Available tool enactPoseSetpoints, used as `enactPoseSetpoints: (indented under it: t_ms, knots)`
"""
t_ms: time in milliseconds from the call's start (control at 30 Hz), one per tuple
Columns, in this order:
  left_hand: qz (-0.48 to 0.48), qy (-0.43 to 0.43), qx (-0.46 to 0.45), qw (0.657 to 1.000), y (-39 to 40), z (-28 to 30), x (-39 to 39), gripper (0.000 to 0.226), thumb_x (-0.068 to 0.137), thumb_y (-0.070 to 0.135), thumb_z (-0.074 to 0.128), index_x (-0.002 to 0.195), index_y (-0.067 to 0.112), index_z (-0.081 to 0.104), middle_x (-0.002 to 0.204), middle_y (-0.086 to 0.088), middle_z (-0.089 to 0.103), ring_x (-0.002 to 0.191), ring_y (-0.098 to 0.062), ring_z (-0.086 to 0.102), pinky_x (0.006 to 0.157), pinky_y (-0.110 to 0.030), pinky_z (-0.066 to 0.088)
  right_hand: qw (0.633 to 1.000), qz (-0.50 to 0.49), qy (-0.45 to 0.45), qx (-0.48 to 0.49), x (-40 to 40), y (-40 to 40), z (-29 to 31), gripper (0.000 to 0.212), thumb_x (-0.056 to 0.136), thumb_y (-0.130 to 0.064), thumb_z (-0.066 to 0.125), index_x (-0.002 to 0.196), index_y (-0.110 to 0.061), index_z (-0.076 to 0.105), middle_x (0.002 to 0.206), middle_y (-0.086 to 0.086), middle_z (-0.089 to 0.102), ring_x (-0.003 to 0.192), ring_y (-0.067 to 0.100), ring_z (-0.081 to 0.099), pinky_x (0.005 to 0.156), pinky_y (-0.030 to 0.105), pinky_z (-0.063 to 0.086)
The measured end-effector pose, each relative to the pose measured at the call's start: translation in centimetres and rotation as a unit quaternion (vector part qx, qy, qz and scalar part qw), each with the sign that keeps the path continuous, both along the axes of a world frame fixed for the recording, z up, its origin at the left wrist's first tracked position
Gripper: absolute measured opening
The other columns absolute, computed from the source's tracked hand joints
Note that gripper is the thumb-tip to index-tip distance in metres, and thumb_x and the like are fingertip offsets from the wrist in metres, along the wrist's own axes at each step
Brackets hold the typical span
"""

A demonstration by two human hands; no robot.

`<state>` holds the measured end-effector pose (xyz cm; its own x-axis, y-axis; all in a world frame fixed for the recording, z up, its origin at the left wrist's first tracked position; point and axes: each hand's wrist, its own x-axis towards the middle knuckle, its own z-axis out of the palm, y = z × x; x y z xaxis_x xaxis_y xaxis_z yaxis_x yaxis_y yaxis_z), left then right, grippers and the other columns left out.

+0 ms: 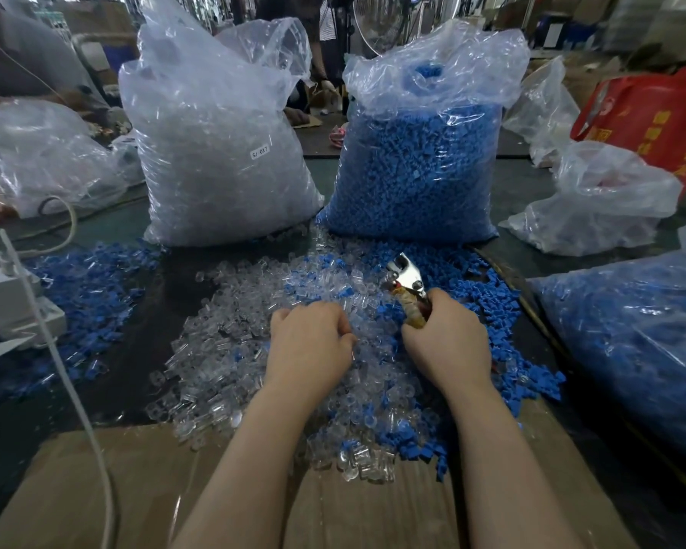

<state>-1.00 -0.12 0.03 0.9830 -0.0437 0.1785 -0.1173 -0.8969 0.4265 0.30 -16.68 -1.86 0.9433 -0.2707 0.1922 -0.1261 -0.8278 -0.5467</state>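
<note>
Gripping the pliers [405,274] by their handles, our right hand [446,338] keeps its grip wrapped tight around them. The tool has a shiny, bare metal head with a rivet at the joint, and its handles are wound in a worn brownish wrap. The head points toward eleven o'clock, above the heap at the middle of the tabletop [167,279].

At nine o'clock from that hand, our left hand [309,338] curls its fingers down into the clear pieces [222,350]. We cannot tell whether its grip holds one.

The blue pieces [496,299] lie scattered at three o'clock, mixing with the clear ones. At six o'clock, cardboard [135,489] lies under our forearms. At twelve o'clock stand two full bags side by side, the clear-piece bag [214,160] and the blue-piece bag [416,164].
</note>
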Motion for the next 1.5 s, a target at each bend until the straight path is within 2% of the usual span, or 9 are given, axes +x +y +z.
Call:
enactPoseSetpoints:
  t_ms: [133,267,333,533,867,1000,1167,1333,1500]
  knots:
    - [0.009,-0.045,-0.056,0.997,0.0,-0.1,0.0,0.011,0.097,0.03,0.053,0.087,0.027,0.051,0.063,0.012,0.051,0.061,-0.003,0.048,0.098,-0.034,0.029,0.999,0.013,-0.023,0.027,0.1,0.1,0.1,0.024,0.079,-0.028,0.061,0.073,-0.026,0.038,0.07,-0.01,0.051,0.061,0.009,0.044,0.048,0.027,0.025]
    - [0.017,-0.078,-0.134,0.988,-0.2,0.4,-0.1,0.017,0.097,0.027,0.055,0.084,0.025,0.045,0.065,0.008,0.056,0.059,-0.008,0.052,0.059,-0.027,0.042,0.996,0.035,-0.048,0.073,0.1,0.4,0.3,0.02,0.079,-0.023,0.06,0.075,-0.029,0.041,0.07,-0.013,0.052,0.063,0.005,0.045,0.05,0.026,0.025]
    - [0.012,-0.067,-0.161,0.985,-0.5,0.5,-0.2,0.017,0.097,0.026,0.056,0.083,0.026,0.045,0.069,0.008,0.058,0.06,-0.008,0.055,0.052,-0.027,0.044,0.994,0.053,-0.052,0.079,0.1,0.5,0.4,0.015,0.08,-0.023,0.06,0.079,-0.029,0.046,0.072,-0.013,0.053,0.064,0.011,0.049,0.051,0.028,0.028]
    - [-0.002,-0.017,-0.301,0.954,-1.4,0.5,-0.2,0.013,0.091,0.022,0.064,0.082,0.026,0.055,0.077,0.006,0.068,0.074,-0.011,0.068,0.069,-0.037,0.057,0.965,0.132,-0.075,0.213,-0.7,1.5,1.2,0.019,0.077,-0.029,0.061,0.094,-0.02,0.063,0.084,-0.005,0.068,0.08,0.021,0.062,0.072,0.045,0.052]
    - [0.027,0.043,-0.47,0.881,-1.1,1.1,0.2,0.008,0.087,0.013,0.072,0.081,0.016,0.069,0.078,0.001,0.074,0.08,-0.015,0.071,0.076,-0.03,0.058,0.953,0.197,-0.083,0.216,-0.9,2.0,1.4,0.01,0.085,-0.021,0.071,0.091,-0.021,0.063,0.079,-0.007,0.064,0.075,0.012,0.059,0.065,0.031,0.044]
    - [0.027,0.049,-0.52,0.852,-1.1,1.3,-0.1,0.013,0.084,0.012,0.076,0.088,0.003,0.067,0.079,-0.004,0.074,0.073,-0.009,0.071,0.069,-0.019,0.055,0.946,0.193,-0.087,0.244,-1.0,2.1,1.3,0.011,0.085,-0.022,0.07,0.086,-0.023,0.06,0.074,-0.011,0.063,0.068,0.009,0.057,0.063,0.039,0.048]
    - [0.035,0.05,-0.545,0.836,-0.9,1.2,-0.3,0.022,0.081,0.009,0.078,0.095,0.007,0.062,0.081,-0.005,0.068,0.069,-0.007,0.065,0.067,-0.02,0.055,0.944,0.187,-0.093,0.256,-1.1,2.1,1.3,0.011,0.082,-0.02,0.069,0.086,-0.023,0.058,0.076,-0.007,0.064,0.07,0.016,0.058,0.067,0.048,0.05]
    - [0.036,0.064,-0.584,0.808,-0.8,1.3,-0.4,0.018,0.081,-0.002,0.075,0.097,0.001,0.067,0.09,-0.013,0.073,0.076,-0.015,0.069,0.07,-0.023,0.057,0.94,0.203,-0.088,0.259,-1.2,2.0,1.4,0.01,0.083,-0.017,0.07,0.088,-0.023,0.063,0.075,-0.008,0.065,0.066,0.007,0.058,0.061,0.034,0.049]
    - [0.043,0.06,-0.614,0.786,-0.4,1.5,-0.4,0.018,0.078,-0.006,0.075,0.094,0.002,0.07,0.08,-0.007,0.072,0.068,-0.011,0.064,0.063,-0.021,0.054,0.915,0.227,-0.092,0.32,-1.2,2.2,1.4,0.008,0.087,-0.021,0.072,0.093,-0.021,0.068,0.082,-0.002,0.071,0.078,0.018,0.067,0.068,0.03,0.056]
